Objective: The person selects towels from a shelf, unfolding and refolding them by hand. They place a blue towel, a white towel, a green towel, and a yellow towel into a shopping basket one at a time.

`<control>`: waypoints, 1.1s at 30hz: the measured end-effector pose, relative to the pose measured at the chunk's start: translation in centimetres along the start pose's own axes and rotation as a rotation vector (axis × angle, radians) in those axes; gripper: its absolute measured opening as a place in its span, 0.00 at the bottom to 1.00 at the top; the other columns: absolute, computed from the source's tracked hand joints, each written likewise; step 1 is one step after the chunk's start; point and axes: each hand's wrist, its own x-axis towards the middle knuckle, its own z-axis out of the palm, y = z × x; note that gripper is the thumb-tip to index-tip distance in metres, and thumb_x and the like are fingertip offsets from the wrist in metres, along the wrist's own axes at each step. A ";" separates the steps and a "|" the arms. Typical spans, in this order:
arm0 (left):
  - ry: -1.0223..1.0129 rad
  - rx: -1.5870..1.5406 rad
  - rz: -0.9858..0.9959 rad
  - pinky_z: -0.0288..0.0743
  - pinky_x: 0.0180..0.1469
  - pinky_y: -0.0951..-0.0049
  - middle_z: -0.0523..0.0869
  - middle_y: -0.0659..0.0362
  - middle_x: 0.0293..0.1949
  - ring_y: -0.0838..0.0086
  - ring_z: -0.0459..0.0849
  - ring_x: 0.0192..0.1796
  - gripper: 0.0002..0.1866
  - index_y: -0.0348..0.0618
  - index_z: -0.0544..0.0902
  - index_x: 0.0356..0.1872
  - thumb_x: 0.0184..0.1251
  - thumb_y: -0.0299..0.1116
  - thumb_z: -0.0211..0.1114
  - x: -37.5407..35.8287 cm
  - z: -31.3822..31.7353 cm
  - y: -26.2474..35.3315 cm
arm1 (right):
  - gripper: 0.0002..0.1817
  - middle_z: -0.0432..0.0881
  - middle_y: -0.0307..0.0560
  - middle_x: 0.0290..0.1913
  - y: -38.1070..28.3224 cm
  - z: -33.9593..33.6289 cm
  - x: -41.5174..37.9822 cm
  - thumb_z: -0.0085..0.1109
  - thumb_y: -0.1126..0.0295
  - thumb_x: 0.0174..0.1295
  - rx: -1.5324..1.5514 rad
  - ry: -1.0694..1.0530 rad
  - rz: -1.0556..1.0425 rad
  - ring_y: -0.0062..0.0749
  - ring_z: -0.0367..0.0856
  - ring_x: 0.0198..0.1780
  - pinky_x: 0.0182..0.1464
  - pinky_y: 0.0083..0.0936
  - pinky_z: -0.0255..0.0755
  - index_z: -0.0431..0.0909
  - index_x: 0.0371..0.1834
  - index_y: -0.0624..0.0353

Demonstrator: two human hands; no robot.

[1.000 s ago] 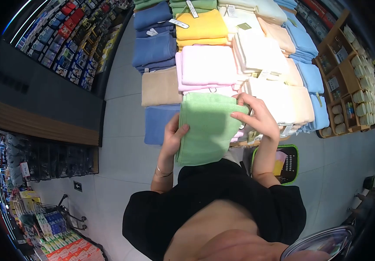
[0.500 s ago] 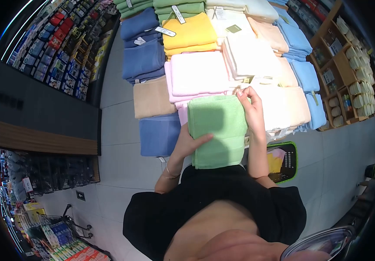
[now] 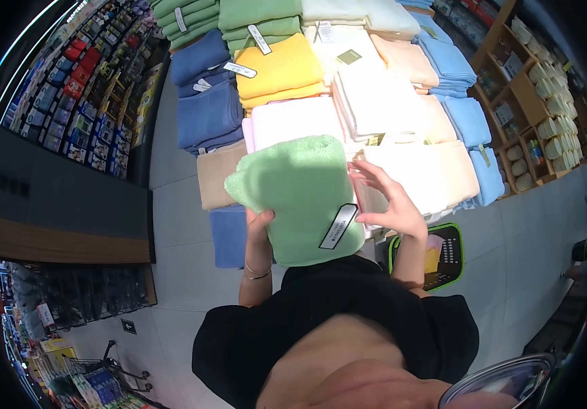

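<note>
A folded light green towel (image 3: 300, 184) is held up before my chest, with a white, black-edged tag (image 3: 339, 226) showing near its lower right corner. My left hand (image 3: 260, 228) grips its left edge, thumb on the front and the other fingers hidden behind. The towel's upper left corner bulges outward. Beside the right edge is my right hand (image 3: 397, 208), open with fingers spread and curved, its thumb tip close to the tag. Just beyond the green towel lie a pale pink towel (image 3: 297, 117) and a stack of white towels (image 3: 378, 102).
Stacks of blue towels (image 3: 209, 112), yellow towels (image 3: 280, 65) and light blue towels (image 3: 467, 119) cover the display. A black basket with a green rim (image 3: 460, 235) stands on the floor at right. Shelves line both sides; a shopping cart (image 3: 113, 371) is at lower left.
The green towel has turned over and shifted left, so its tag now faces me. My right hand has let go of its top corner and spread its fingers beside it.
</note>
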 end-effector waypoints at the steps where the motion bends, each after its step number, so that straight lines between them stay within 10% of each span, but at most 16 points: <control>1: 0.022 0.014 0.020 0.75 0.48 0.67 0.73 0.49 0.50 0.64 0.77 0.49 0.38 0.34 0.58 0.60 0.48 0.35 0.66 0.1 -0.1 -0.5 | 0.43 0.68 0.54 0.59 0.2 0.9 0.3 0.69 0.70 0.42 0.042 -0.048 -0.024 0.34 0.66 0.60 0.63 0.29 0.57 0.57 0.63 0.66; 11: 0.092 0.390 0.001 0.69 0.55 0.67 0.72 0.50 0.55 0.68 0.73 0.56 0.36 0.33 0.62 0.60 0.54 0.40 0.67 2.7 -0.2 -0.3 | 0.25 0.78 0.47 0.39 0.0 2.2 0.6 0.63 0.76 0.40 -0.234 0.248 -0.181 0.37 0.76 0.46 0.50 0.29 0.67 0.73 0.47 0.61; 17: -0.034 0.077 -0.040 0.69 0.56 0.69 0.72 0.50 0.54 0.67 0.73 0.55 0.29 0.34 0.62 0.60 0.66 0.47 0.51 1.9 2.9 2.4 | 0.18 0.78 0.39 0.41 -1.6 1.3 2.4 0.55 0.76 0.42 -0.999 0.309 -0.497 0.31 0.74 0.48 0.52 0.31 0.65 0.79 0.41 0.51; 21: 0.133 -0.333 -0.342 0.69 0.56 0.66 0.72 0.47 0.55 0.64 0.74 0.55 0.30 0.34 0.63 0.60 0.66 0.49 0.48 2.0 1.1 2.9 | 0.16 0.77 0.36 0.45 0.1 2.1 2.2 0.55 0.71 0.46 -1.055 0.174 -0.555 0.32 0.73 0.50 0.54 0.35 0.63 0.80 0.41 0.47; 33: 0.116 -0.063 -0.449 0.71 0.54 0.68 0.74 0.48 0.49 0.63 0.75 0.53 0.30 0.29 0.63 0.57 0.52 0.31 0.59 0.7 2.1 2.8 | 0.12 0.77 0.35 0.50 2.0 2.1 1.1 0.59 0.69 0.47 -1.057 0.276 -0.573 0.36 0.69 0.55 0.60 0.43 0.54 0.81 0.37 0.44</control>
